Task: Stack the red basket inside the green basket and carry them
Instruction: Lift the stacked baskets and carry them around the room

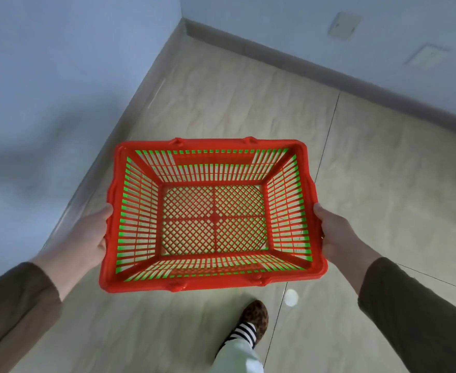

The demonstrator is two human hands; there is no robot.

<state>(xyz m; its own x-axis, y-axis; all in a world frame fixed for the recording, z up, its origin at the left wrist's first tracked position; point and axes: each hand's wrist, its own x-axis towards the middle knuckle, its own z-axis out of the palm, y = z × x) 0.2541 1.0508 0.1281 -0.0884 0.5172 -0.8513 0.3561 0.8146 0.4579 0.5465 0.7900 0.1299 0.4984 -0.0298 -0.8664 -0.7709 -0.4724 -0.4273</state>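
Stacking looks done: the red basket [213, 216] sits inside the green basket [122, 224], and the 2 are carried above the floor [383, 197]. The left hand [87, 235] and right hand [334, 232] each grip 1 side rim. Next, I think, comes steady walking with the baskets level. Green shows only through the slots; the fingers under the rim are hidden.

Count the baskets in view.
2. The red basket is held between left hand and right hand; the green basket sits around it, visible only through the slats.
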